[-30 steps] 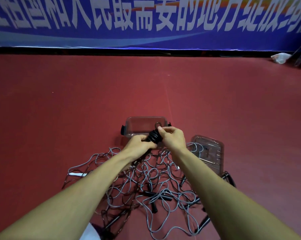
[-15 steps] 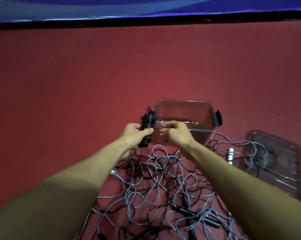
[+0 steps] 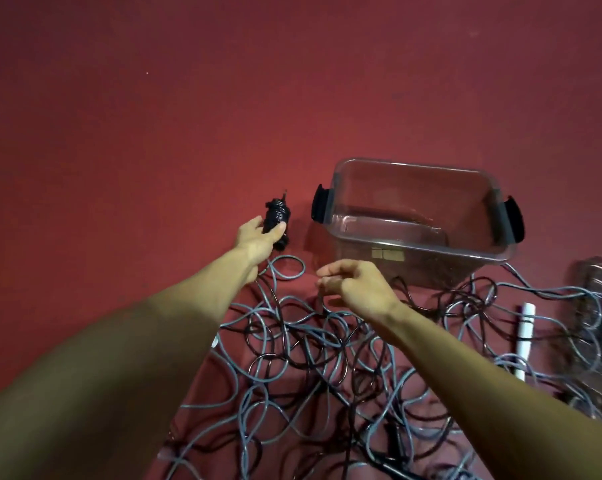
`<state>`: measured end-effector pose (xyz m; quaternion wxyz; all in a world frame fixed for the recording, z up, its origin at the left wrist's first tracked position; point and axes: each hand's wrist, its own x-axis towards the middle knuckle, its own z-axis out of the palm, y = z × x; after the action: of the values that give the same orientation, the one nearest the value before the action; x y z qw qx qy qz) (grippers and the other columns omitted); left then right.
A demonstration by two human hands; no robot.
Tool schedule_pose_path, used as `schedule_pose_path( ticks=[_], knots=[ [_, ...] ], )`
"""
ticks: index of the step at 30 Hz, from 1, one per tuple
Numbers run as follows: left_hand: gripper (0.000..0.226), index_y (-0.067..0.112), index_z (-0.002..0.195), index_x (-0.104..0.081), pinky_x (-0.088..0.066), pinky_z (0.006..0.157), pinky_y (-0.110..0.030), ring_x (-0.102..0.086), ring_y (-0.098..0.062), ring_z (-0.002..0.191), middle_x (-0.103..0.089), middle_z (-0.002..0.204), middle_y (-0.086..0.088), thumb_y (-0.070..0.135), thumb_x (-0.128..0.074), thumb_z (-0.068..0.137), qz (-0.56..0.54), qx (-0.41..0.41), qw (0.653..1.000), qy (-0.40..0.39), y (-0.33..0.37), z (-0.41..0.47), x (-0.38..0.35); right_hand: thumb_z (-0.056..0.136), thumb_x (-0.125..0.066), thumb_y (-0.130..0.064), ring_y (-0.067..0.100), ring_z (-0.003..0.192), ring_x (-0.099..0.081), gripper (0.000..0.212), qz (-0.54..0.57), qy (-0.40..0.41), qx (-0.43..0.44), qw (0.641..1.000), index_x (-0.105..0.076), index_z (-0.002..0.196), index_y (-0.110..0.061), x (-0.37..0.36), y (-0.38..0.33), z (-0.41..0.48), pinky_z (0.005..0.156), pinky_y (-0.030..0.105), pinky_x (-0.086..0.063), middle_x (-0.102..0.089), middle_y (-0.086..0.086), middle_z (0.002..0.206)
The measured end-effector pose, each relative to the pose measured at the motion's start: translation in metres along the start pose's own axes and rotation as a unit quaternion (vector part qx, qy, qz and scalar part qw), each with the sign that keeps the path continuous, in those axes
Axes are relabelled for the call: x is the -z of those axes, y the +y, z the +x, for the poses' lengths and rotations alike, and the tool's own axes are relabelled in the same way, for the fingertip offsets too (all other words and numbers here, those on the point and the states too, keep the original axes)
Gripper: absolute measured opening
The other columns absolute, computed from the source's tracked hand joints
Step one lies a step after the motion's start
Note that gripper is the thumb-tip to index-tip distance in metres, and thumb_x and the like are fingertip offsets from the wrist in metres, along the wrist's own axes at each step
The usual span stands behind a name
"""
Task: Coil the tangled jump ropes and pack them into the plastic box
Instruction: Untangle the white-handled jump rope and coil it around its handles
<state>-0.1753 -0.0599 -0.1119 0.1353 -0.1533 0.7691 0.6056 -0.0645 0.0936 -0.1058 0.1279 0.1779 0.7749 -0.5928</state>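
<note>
Your left hand [image 3: 258,237] grips a black coiled rope [image 3: 276,216] at the middle left of the frame. It is just beside the plastic box [image 3: 410,165], not in it. Your right hand [image 3: 358,289] hangs over the tangled ropes [image 3: 310,341] at the bottom. Its fingers are loosely bent and seem to hold nothing. The box looks empty. I think you are at the packing step. Next, lift the bundle over the box's left wall and drop it in. Hold tight so it does not unwind.
</note>
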Motion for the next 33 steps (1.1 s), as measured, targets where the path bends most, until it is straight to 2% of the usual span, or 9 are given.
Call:
schedule_pose_path(
  ticks=[3,7,10,13,18,22,27,31,33],
  knots=[
    [0.059,0.004,0.150,-0.030,-0.029,0.115,-0.027,-0.039,-0.020,0.139,-0.037,0.153,-0.013,0.006,-0.055,0.097,0.055,0.004,0.998,0.008,-0.008,0.010,0.009,0.083,-0.066,-0.008,0.029,0.093,-0.070,0.015,-0.005,-0.004,-0.006,1.000,-0.070,0.074,-0.020,-0.005,0.012,0.008,0.093,0.046,-0.054,-0.075,0.006,0.089],
    [0.044,0.003,0.139,-0.049,-0.033,0.107,-0.021,-0.048,-0.021,0.132,-0.051,0.143,-0.012,-0.004,-0.046,0.096,0.138,-0.010,0.990,0.019,-0.012,0.010,0.042,0.084,-0.064,-0.006,0.027,0.084,-0.069,0.018,0.000,-0.011,-0.015,1.000,-0.069,0.072,-0.018,-0.019,0.018,0.013,0.091,0.049,-0.054,-0.071,0.002,0.079],
    [0.032,0.010,0.108,-0.068,-0.045,0.100,-0.032,-0.058,-0.032,0.119,-0.064,0.123,-0.018,-0.007,-0.046,0.091,0.204,0.005,0.979,0.020,-0.019,0.004,0.074,0.087,-0.060,-0.005,0.023,0.078,-0.064,0.023,-0.014,-0.025,-0.008,1.000,-0.067,0.072,-0.020,-0.037,0.010,0.015,0.083,0.045,-0.056,-0.069,0.002,0.076],
    [0.033,0.017,0.077,-0.064,-0.049,0.097,-0.041,-0.062,-0.038,0.112,-0.068,0.112,-0.021,-0.007,-0.044,0.088,0.283,0.004,0.959,0.024,-0.030,-0.017,0.103,0.087,-0.059,-0.004,0.021,0.081,-0.064,0.027,-0.027,-0.038,0.009,0.999,-0.066,0.069,-0.022,-0.061,-0.002,0.013,0.089,0.044,-0.052,-0.068,-0.002,0.075],
    [0.031,0.009,0.109,-0.064,-0.046,0.098,-0.040,-0.059,-0.034,0.114,-0.064,0.121,-0.014,0.001,-0.045,0.087,0.480,0.003,0.877,0.007,-0.061,-0.045,0.136,0.086,-0.058,-0.004,0.017,0.069,-0.062,0.027,-0.035,-0.050,0.022,0.998,-0.066,0.068,-0.022,-0.098,-0.018,0.005,0.086,0.041,-0.055,-0.067,-0.004,0.068],
    [0.037,0.015,0.126,-0.054,-0.041,0.103,-0.042,-0.047,-0.030,0.126,-0.050,0.135,-0.007,0.006,-0.048,0.090,0.638,-0.037,0.763,-0.100,-0.089,-0.048,0.159,0.086,-0.058,-0.005,0.019,0.076,-0.063,0.027,-0.053,-0.071,0.037,0.995,-0.066,0.069,-0.023,-0.117,-0.021,-0.005,0.091,0.046,-0.054,-0.067,-0.006,0.070],
    [0.035,0.018,0.128,-0.047,-0.034,0.102,-0.037,-0.045,-0.026,0.129,-0.049,0.135,-0.005,0.008,-0.046,0.094,0.728,-0.122,0.670,-0.080,-0.106,-0.045,0.158,0.088,-0.056,-0.004,0.016,0.074,-0.061,0.027,-0.074,-0.077,0.036,0.994,-0.063,0.071,-0.023,-0.120,-0.017,-0.012,0.089,0.039,-0.052,-0.064,-0.007,0.068],
    [0.040,0.016,0.129,-0.038,-0.030,0.101,-0.038,-0.042,-0.025,0.129,-0.048,0.133,-0.005,0.007,-0.049,0.092,0.762,-0.141,0.628,-0.069,-0.118,-0.052,0.157,0.087,-0.055,-0.003,0.021,0.069,-0.062,0.024,-0.066,-0.076,0.025,0.995,-0.063,0.072,-0.020,-0.113,-0.018,-0.015,0.079,0.038,-0.054,-0.067,0.004,0.072],
    [0.044,0.015,0.126,-0.036,-0.030,0.104,-0.040,-0.038,-0.025,0.128,-0.041,0.133,-0.006,0.003,-0.053,0.088,0.743,-0.118,0.656,-0.062,-0.123,-0.054,0.158,0.088,-0.055,-0.002,0.022,0.068,-0.062,0.023,-0.054,-0.083,0.017,0.995,-0.063,0.073,-0.018,-0.109,-0.019,-0.018,0.077,0.039,-0.055,-0.068,0.006,0.074]
  ],
)
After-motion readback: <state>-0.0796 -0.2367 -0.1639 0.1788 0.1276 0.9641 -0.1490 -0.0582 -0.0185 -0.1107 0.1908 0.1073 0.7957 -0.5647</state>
